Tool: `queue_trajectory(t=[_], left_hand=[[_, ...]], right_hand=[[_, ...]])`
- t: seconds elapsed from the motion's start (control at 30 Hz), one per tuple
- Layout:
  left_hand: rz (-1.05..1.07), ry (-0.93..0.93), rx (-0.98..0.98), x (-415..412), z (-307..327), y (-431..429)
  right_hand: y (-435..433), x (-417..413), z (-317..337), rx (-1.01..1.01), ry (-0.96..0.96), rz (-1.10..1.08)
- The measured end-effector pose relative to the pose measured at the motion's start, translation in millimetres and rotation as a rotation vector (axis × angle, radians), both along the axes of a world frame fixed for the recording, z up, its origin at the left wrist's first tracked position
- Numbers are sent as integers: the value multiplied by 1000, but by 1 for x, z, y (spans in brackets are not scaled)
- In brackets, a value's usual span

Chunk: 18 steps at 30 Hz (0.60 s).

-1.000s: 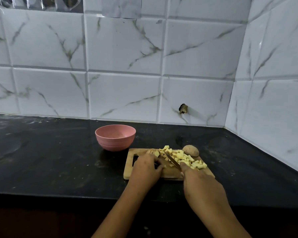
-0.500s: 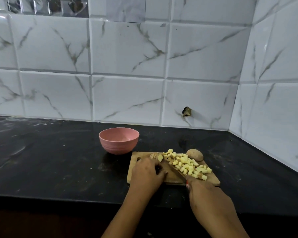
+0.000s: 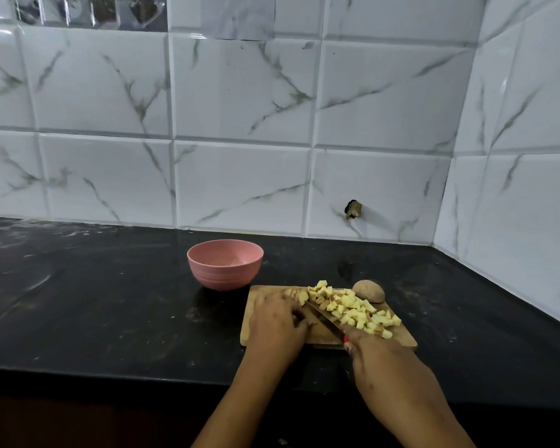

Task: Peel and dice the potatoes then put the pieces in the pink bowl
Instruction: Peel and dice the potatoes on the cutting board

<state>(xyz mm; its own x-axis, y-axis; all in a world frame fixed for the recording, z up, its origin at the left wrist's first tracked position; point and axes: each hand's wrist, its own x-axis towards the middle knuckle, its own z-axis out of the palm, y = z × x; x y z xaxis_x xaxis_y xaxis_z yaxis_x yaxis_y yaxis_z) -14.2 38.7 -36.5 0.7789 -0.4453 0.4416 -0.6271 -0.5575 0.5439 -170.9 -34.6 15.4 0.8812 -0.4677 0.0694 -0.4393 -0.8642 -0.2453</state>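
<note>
two hands at work on one wooden cutting board [image 3: 322,334], which lies near the front edge of the black desk [image 3: 110,302].
- left hand [image 3: 277,321]: on the board's left half, fingers bent down just beside the blade; what is under them is hidden, so whether it grips anything cannot be told.
- right hand [image 3: 388,360]: at the board's front edge, wrapped round the handle of a knife [image 3: 324,313]; the blade slants away across the board, between the left hand and the heap.
- diced potato [image 3: 356,310]: a yellow heap on the board's right half, touching the blade.
- whole potato [image 3: 369,291]: unpeeled, at the board's far right corner.
- pink bowl [image 3: 223,276]: upright on the desk, just beside the board's far left corner; no pieces show inside.
- wall [image 3: 240,108]: white marbled tiles along the desk's back and right edges.
</note>
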Motion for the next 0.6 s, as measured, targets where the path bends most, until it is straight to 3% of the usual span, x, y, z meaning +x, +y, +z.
queue_trajectory(t=[0.37, 0.6], left_hand=[[4, -72, -10, -4, 1, 1], [60, -77, -2, -7, 3, 3]], right_hand=[[12, 10, -14, 8, -56, 26], [12, 19, -16, -90, -58, 75]])
